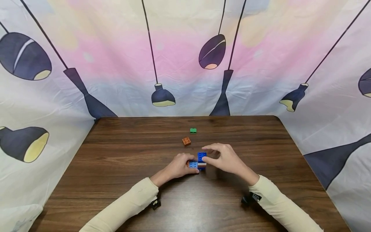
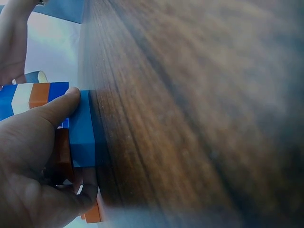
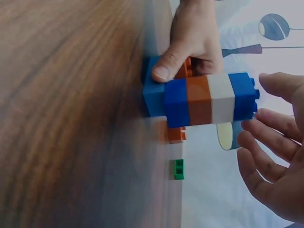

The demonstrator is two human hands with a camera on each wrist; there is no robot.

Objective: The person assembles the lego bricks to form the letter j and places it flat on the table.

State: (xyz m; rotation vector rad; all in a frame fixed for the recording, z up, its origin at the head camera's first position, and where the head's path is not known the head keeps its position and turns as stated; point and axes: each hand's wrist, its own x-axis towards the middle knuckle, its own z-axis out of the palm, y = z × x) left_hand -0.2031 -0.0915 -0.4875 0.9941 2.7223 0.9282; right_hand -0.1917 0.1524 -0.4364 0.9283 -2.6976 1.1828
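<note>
cream sleeves (image 1: 124, 203) come nearest the camera, low over your table (image 1: 87, 180). your left hand (image 1: 178, 166) grasps the light blue brick (image 3: 153, 95) at table level, thumb against its side, with an orange brick (image 3: 183, 70) inside the grip. your right hand (image 1: 227, 159) holds nothing that shows: its fingers are released, spread near the top of the four-brick tower (image 3: 210, 102), which rises from one end of that light blue brick. it looks tall for its footing, so an off-centre push or stray fingertip could lever it loose; if your left grip slackens, the base may slide or tip. your left thumb, close to the seam, might get pinched. you can read no brand, label or writing on the bricks; the wrist devices (image 1: 255, 196) show too small to tell.
</note>
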